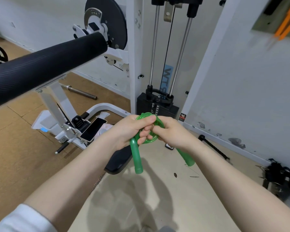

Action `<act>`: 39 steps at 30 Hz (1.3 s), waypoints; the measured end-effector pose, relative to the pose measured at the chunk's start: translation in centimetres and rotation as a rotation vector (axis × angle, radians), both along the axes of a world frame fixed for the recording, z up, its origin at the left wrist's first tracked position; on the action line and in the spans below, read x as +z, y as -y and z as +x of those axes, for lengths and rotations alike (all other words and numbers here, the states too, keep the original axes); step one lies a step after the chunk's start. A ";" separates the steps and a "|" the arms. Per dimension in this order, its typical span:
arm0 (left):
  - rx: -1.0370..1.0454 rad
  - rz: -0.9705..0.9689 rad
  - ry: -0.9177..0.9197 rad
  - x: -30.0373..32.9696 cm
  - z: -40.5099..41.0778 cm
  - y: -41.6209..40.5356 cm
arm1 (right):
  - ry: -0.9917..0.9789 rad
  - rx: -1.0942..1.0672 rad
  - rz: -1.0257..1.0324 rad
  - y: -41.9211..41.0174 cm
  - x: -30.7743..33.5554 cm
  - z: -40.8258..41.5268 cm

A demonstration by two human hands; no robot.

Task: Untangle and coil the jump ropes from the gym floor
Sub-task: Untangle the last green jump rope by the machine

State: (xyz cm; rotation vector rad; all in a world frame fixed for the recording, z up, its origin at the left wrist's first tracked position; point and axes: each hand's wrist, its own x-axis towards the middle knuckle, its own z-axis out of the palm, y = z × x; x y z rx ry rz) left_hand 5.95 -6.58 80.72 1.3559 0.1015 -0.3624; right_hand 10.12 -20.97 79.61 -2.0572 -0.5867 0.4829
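A translucent green jump rope (159,122) is wound into a small tight coil held up in front of me, above the floor. My left hand (129,131) grips the coil with the thumb laid over its top. One green handle (136,159) hangs down below this hand. My right hand (172,133) pinches the coil's right side, and the second green handle (186,156) sticks out down and right beneath it. Most of the coil is hidden by my fingers.
A white weight machine with a black padded roller (45,64), a black weight stack (157,106) and a black seat pad (119,162) stands ahead and left. A phone (93,128) lies on the machine's base. A steel bar (81,92) lies on the brown floor. Black straps (278,174) are heaped at right.
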 end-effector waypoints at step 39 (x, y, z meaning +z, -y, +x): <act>0.202 0.291 0.173 0.2 4.5 4.2 | -0.413 -0.361 0.858 7.2 4.9 3.7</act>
